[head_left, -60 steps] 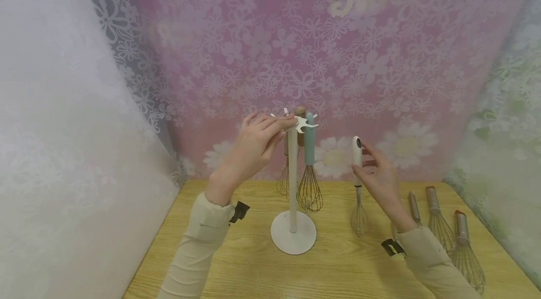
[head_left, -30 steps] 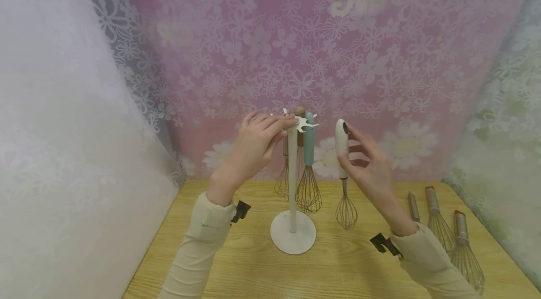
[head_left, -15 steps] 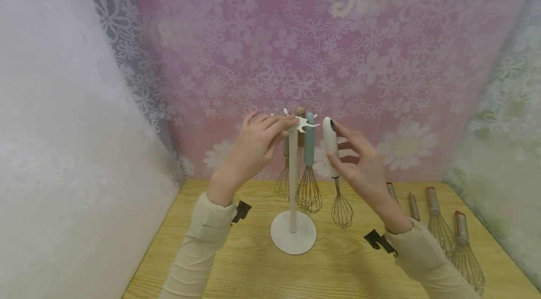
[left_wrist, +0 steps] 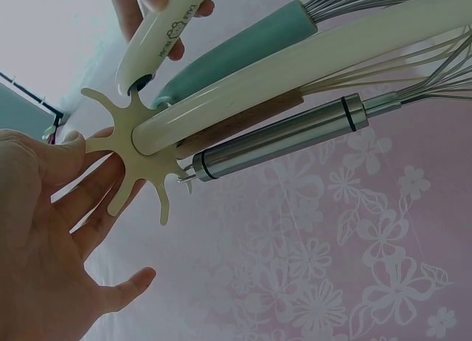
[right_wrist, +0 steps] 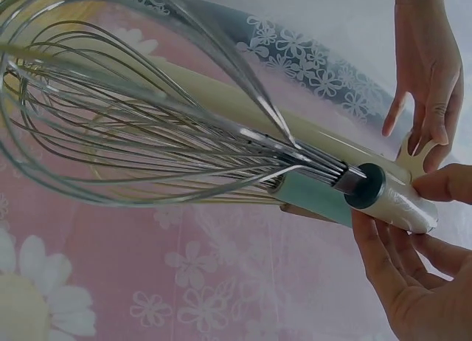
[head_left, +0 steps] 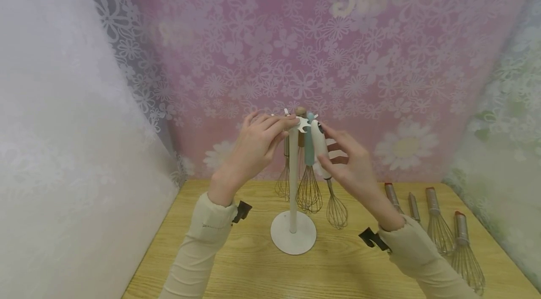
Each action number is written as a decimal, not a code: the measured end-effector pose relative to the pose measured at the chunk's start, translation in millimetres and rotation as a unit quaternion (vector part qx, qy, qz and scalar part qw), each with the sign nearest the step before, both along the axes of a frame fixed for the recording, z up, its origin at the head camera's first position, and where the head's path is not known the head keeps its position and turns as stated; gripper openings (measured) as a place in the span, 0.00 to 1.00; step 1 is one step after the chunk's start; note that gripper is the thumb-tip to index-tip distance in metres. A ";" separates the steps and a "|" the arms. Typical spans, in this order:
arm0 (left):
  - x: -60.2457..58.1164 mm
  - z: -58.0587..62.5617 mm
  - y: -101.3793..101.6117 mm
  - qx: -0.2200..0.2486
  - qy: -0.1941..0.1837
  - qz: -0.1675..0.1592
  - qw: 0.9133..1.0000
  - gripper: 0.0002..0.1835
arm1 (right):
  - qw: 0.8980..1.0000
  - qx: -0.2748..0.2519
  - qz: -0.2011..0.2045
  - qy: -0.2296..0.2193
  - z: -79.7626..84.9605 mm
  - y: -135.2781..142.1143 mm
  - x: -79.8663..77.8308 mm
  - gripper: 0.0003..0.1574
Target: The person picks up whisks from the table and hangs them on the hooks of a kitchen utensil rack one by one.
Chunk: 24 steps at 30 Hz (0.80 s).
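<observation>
Floral backdrop (head_left: 236,17) behind grip, wood-grain table (head_left: 253,273) beneath. Right hand (head_left: 355,163) pinching white-handled whisk (head_left: 320,143) by handle, wires dangling below grip. Left hand (head_left: 249,149) left of grip, fingers extended, resting on top of white stand (head_left: 293,188). Handle's dark-holed end right at prong (left_wrist: 135,101); can't tell if threaded. Best, I'd judge: line hole up with prong tip, ease on gently, steady stand from above, avoid bumping teal-handled whisk (head_left: 309,149) just left of grip.

The white whisk (head_left: 320,141) has shiny metal wires (head_left: 336,212), the stand (head_left: 293,181) looks glossy, the table (head_left: 253,271) wood-grained.
</observation>
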<state>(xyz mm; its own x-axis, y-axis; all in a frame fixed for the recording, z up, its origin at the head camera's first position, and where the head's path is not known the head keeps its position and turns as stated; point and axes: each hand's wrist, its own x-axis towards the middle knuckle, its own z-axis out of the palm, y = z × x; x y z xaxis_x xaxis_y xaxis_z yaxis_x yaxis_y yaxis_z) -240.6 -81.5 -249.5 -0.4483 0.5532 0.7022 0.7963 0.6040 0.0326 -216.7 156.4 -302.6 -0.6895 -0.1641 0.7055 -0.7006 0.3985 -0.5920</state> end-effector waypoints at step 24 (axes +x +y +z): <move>-1.2 -0.7 0.6 0.007 -0.003 -0.004 1.000 0.16 | 0.999 0.030 -0.032 0.027 -8.5 -8.0 -10.1 0.44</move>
<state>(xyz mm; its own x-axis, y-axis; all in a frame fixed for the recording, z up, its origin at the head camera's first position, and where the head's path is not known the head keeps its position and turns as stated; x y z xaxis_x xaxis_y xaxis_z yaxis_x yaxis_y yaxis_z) -241.8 -80.9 -250.3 -0.4474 0.5468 0.7076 0.8009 0.5970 0.0450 -226.8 148.4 -311.1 -0.6605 -0.1645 0.7326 -0.7035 0.4765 -0.5273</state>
